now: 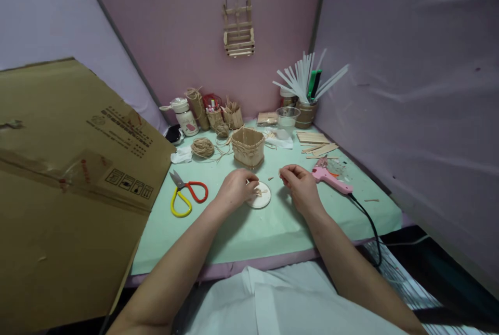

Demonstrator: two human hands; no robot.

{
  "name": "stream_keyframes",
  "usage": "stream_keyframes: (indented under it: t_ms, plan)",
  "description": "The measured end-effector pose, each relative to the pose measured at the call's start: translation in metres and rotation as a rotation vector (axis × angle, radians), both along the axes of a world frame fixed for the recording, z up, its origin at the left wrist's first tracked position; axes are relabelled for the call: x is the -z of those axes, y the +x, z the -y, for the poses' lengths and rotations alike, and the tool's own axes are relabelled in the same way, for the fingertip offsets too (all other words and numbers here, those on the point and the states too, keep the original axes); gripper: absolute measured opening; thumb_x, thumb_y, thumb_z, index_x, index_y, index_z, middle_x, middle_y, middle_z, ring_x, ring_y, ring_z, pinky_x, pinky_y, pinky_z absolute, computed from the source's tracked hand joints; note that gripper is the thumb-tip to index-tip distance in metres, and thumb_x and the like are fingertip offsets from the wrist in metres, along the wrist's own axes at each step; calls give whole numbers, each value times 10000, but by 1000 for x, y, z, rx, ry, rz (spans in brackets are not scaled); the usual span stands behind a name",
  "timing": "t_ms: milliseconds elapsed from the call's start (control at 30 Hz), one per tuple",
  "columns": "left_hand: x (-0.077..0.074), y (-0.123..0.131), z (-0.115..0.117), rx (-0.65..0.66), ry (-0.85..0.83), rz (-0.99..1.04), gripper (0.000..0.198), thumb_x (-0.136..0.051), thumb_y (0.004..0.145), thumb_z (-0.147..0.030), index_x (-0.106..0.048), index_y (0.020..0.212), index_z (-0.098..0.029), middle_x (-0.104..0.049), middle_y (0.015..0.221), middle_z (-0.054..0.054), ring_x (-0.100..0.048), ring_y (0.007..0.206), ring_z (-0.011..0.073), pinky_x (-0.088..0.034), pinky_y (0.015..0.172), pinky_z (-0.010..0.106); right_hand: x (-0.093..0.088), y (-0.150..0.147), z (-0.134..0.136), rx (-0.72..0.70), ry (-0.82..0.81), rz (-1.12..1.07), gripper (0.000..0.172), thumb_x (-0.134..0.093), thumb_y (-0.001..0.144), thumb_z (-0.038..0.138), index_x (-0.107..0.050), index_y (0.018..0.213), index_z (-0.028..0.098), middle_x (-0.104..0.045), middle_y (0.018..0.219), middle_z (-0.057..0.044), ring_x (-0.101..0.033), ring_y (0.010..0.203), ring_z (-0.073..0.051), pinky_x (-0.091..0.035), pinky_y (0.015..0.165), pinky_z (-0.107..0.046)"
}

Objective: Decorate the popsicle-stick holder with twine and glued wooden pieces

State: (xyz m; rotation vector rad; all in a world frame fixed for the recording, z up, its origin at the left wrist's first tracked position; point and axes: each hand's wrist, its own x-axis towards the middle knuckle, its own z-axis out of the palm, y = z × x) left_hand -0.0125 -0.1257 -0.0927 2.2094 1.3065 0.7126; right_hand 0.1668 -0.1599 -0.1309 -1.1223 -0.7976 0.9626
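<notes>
My left hand (236,189) rests on the pale green table top (273,226), fingers curled at the edge of a small white round disc (262,197); small wood bits lie on the disc by its fingertips. My right hand (298,182) is to the right of the disc, fingers pinched together on something too small to name. A tiny wood piece (270,178) lies between the hands. Behind them stands a small basket made of wooden sticks and twine (248,146).
Red-and-yellow scissors (186,195) lie left of my left hand. A pink glue gun (331,178) with a black cord lies on the right. Twine ball (202,147), craft sticks (315,143), clear cup (287,118) and jars stand behind. A big cardboard sheet (66,184) leans at left.
</notes>
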Motion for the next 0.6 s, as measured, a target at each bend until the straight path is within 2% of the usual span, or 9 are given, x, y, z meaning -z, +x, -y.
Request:
stream_keyframes:
  t_ms: [133,233,300,433,600]
  plan:
    - [-5,32,-19,113,78,-170,97,-660,734,-201,-755,752,-207,-711,811,95,-627,793,240,-416,729,295,-1,0,1,5,48,-21,181,-733,669,347,-635,677,195,-582,625,23,-406,542,-95,-321,541,-259]
    - [2,53,-31,110,26,-266,72,-683,675,-136,-715,654,-197,-674,675,94,-638,719,257,-418,709,310,-1,1,0,6,47,-35,183,-738,667,344,-633,681,196,-579,614,30,-412,546,-97,-321,549,-260]
    - [8,61,-36,102,8,-275,135,-671,653,-99,-664,560,-197,-634,587,83,-631,670,256,-421,695,315,0,2,0,-1,44,-41,191,-739,665,352,-630,684,197,-578,604,32,-422,551,-103,-321,551,-262]
    - [13,64,-41,98,-6,-222,189,-638,640,-68,-609,513,-204,-600,537,55,-614,656,229,-424,681,296,0,1,0,-2,49,-12,201,-733,664,373,-633,686,200,-582,610,27,-428,557,-112,-328,551,-267]
    - [3,49,-37,134,-66,-72,105,-581,706,-130,-670,700,-185,-686,706,52,-616,694,183,-436,663,269,-3,2,1,16,39,-39,218,-738,654,383,-617,680,203,-570,612,27,-417,549,-106,-324,541,-263]
